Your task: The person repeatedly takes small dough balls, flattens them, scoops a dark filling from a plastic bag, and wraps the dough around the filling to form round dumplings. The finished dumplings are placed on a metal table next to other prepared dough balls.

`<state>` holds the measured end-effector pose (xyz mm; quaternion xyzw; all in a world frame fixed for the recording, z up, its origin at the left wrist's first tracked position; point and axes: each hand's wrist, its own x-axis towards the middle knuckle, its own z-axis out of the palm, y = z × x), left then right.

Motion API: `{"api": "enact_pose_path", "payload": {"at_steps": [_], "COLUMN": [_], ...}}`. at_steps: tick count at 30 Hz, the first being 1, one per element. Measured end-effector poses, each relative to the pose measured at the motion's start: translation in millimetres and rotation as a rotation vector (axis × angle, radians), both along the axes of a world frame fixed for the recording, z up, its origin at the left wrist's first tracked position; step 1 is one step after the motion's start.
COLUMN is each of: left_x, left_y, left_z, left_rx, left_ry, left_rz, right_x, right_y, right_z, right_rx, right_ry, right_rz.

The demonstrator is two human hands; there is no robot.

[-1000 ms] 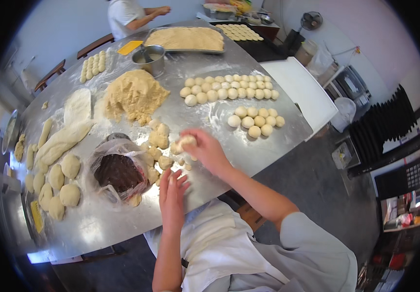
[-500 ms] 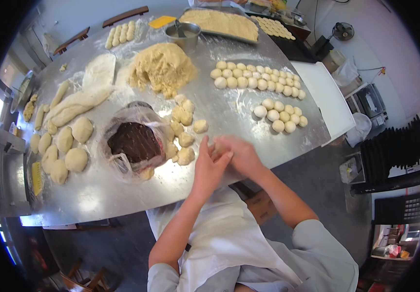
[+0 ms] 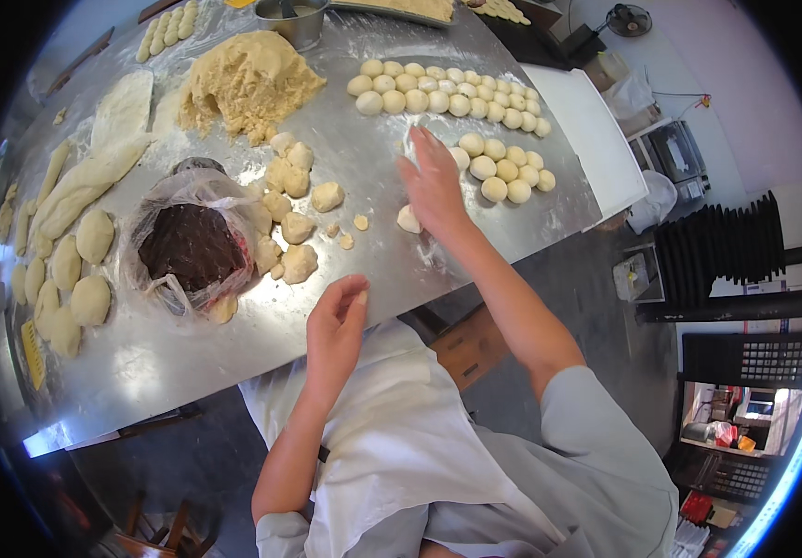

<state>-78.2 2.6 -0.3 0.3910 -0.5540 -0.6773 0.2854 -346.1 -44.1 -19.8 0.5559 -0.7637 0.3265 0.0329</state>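
Note:
My right hand [image 3: 436,181] reaches over a floured patch of the steel table with its fingers stretched out. A pale dough ball [image 3: 409,219] lies at its near-left side. Just beyond its right side sits a group of round dough balls [image 3: 494,189]. My left hand [image 3: 336,324] hovers by the table's near edge, fingers bent and close together, with a small pale bit at the fingertips that I cannot make out. Ahead of it are rough dough pieces [image 3: 299,264] and a few crumbs [image 3: 347,241]. Left of these, a clear plastic bag [image 3: 145,244] holds dark filling [image 3: 192,246].
A big mound of yellowish dough [image 3: 247,79] stands farther back, near a metal pot [image 3: 291,28]. Rows of dough balls [image 3: 417,101] line the far right. At left lie flattened dough rounds [image 3: 90,300] and a long dough roll [image 3: 85,197]. A white board [image 3: 587,139] adjoins the table's right edge.
My hands have come apart. The right one has moved forward to the floured patch; the left has drawn back toward me. The view has shifted, and a dough ball now shows by my right hand.

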Motion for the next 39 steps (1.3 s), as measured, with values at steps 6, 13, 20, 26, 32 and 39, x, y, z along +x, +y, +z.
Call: {"api": "enact_pose_path", "payload": {"at_steps": [6,13,20,26,32,39], "left_x": [-7,-13,-10,-2,30,49], "left_y": [-1,-7,-7,-18,-5,-4], "left_z": [-3,-12,-17,-15,-19,-10], "left_rx": [0.015,0.054,0.327,0.679,0.669,0.636], "left_ry": [-0.012,0.043,0.213,0.576,0.599,0.700], "left_rz": [-0.029,-0.009,0.091,-0.025,0.208,0.241], "right_x": [28,7,49,86,49,53], "right_y": [1,15,74,69,35,37], "right_z": [-22,-18,2,23,5,9], "right_rx": [0.313,0.091,0.157,0.040,0.103,0.233], "right_ry": [0.216,-0.505,-0.623,-0.575,-0.209,-0.521], "right_rz": [-0.010,-0.012,-0.078,0.551,0.319,0.236]}}
